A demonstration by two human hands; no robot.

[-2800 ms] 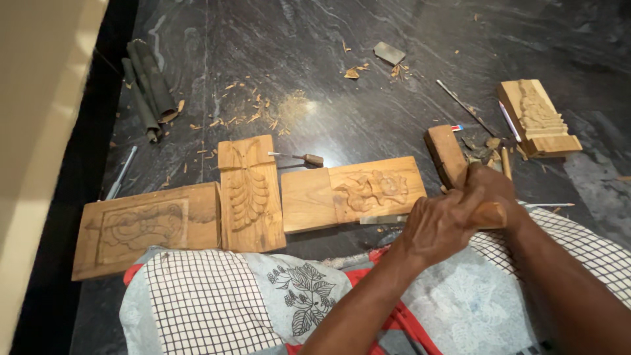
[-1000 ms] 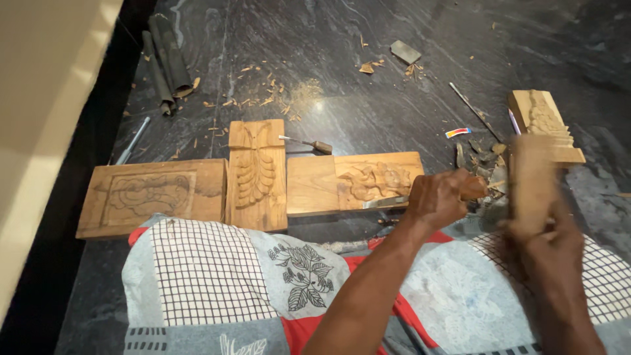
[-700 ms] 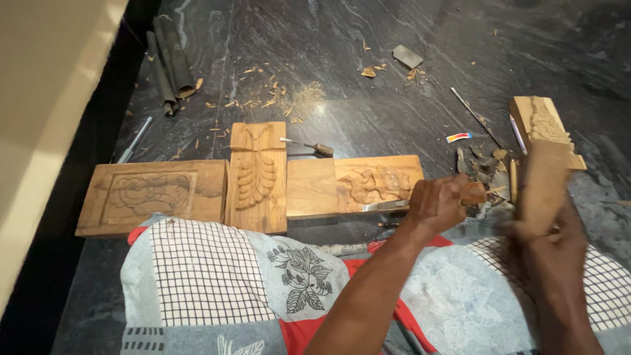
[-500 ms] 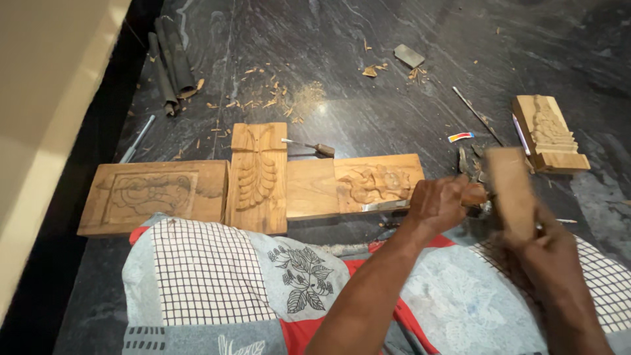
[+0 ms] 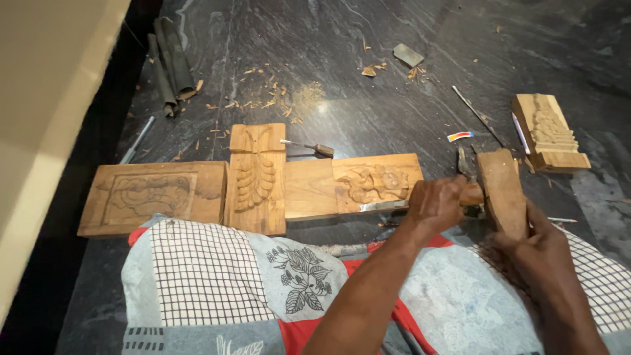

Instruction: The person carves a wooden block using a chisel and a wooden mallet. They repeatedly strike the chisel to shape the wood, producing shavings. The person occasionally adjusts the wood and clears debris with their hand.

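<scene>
Your left hand (image 5: 437, 205) grips the chisel (image 5: 394, 205) by its stiff handle while your right hand (image 5: 536, 246) clenches the heavy, hard wooden mallet (image 5: 503, 190) low.

head view, steeply down, close over floor (image 5: 368, 79)

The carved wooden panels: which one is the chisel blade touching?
The right panel with the swirling relief, nearest the left hand; the chisel blade lies on its near edge.

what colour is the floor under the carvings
Dark grey-black stone floor with pale streaks, strewn with wood chips; the head view shows it.
</scene>
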